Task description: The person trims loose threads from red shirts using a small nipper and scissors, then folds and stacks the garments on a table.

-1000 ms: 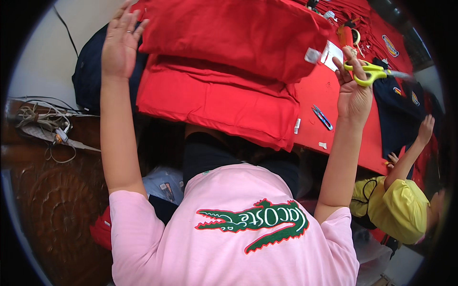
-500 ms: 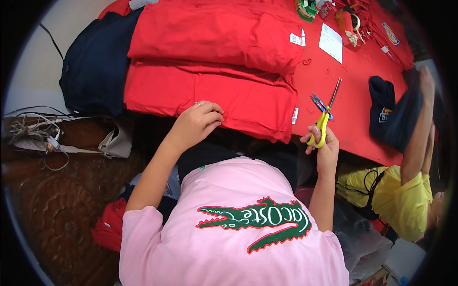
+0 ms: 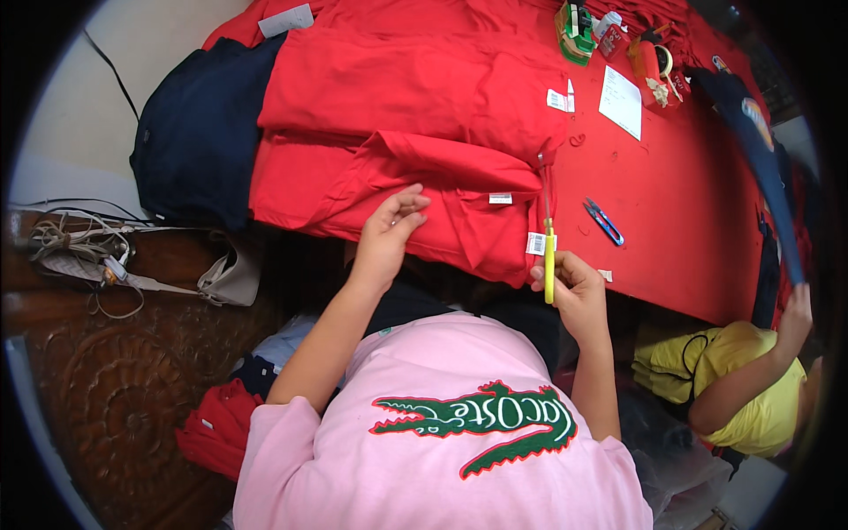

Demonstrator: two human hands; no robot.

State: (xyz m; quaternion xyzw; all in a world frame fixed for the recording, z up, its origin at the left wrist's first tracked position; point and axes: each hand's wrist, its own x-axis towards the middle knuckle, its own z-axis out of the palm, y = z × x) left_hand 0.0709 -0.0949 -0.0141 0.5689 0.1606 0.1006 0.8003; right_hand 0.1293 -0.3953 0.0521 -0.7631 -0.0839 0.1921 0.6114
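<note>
My right hand [image 3: 572, 287] grips the yellow-handled scissors [image 3: 549, 265], whose blades point away from me along the right edge of a folded red shirt [image 3: 327, 190]. The shirt's upper layer is turned back in a loose fold, and a white label [image 3: 501, 199] shows on the fabric beneath. A second white tag [image 3: 536, 243] lies by the scissors. Over the shirt's near part is my left hand [image 3: 393, 231], its fingers apart and slightly bent, with nothing visible in them. Whether its fingertips touch the cloth is hard to tell.
Farther back lies another red folded stack [image 3: 397, 84], with dark navy garments [image 3: 194, 132] on its left. Blue thread snips [image 3: 604, 223], a paper sheet [image 3: 621, 102] and a green tape dispenser [image 3: 576, 35] rest on the red table [image 3: 654, 256]. At right, a person in yellow [image 3: 751, 380] lifts a navy garment.
The red shirt's top layer has been folded back, exposing a label. My right hand has moved left with the scissors, now against the shirt's edge. The co-worker's navy garment has been raised.
</note>
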